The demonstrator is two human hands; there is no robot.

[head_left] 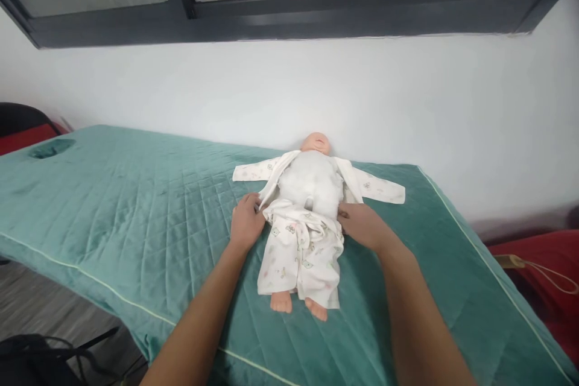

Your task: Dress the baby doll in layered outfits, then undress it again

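A baby doll (pixel 315 143) lies on its back, its head toward the wall and its bare feet toward me. Its soft white torso (pixel 312 178) shows between the open halves of a printed white baby jacket (pixel 384 188), whose sleeves spread out to both sides. Printed baby pants (pixel 298 247) cover the legs, bunched at the waist. At the left side of the waistband, my left hand (pixel 247 221) has its fingers closed on the pants' edge. My right hand (pixel 364 226) grips the waistband's opposite side, with its fingertips partly hidden.
A green quilted cover (pixel 149 205) with pale piping lies over the bed, with a face hole (pixel 52 148) at far left. Behind stands a white wall (pixel 181 90) below a dark window frame (pixel 294 23). Red seats (pixel 543 265) flank the bed; black items (pixel 36 362) are at lower left.
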